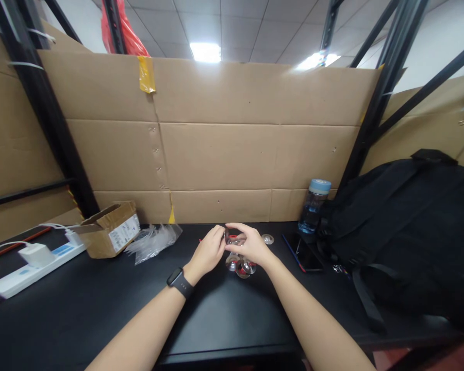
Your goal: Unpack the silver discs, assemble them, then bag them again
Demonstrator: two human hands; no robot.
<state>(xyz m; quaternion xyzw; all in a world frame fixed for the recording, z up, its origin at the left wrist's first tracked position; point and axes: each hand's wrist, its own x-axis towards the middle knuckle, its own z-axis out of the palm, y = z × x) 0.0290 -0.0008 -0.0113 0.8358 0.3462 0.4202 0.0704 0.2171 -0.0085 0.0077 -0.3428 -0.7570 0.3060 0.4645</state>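
My left hand (211, 249), with a dark watch (180, 282) on its wrist, has its fingers closed at the edge of a small round, shiny, see-through piece (227, 236). From the other side, my right hand (251, 244) curls its thumb and fingers about the same piece. Its exact kind is too small to make out, and the fingers hide part of it. Just below the hands lie several similar round, shiny pieces (243, 268) with red parts, close together on the black table (232, 319). One more round piece (268, 239) lies apart, right of my right hand.
At left are an open cardboard box (109, 230), clear plastic bags (156, 242) and a white power strip (38, 268). To the right stand a blue-lidded bottle (313, 206), a phone (303, 252) and a black backpack (406, 221). A cardboard wall (224, 154) closes off the back.
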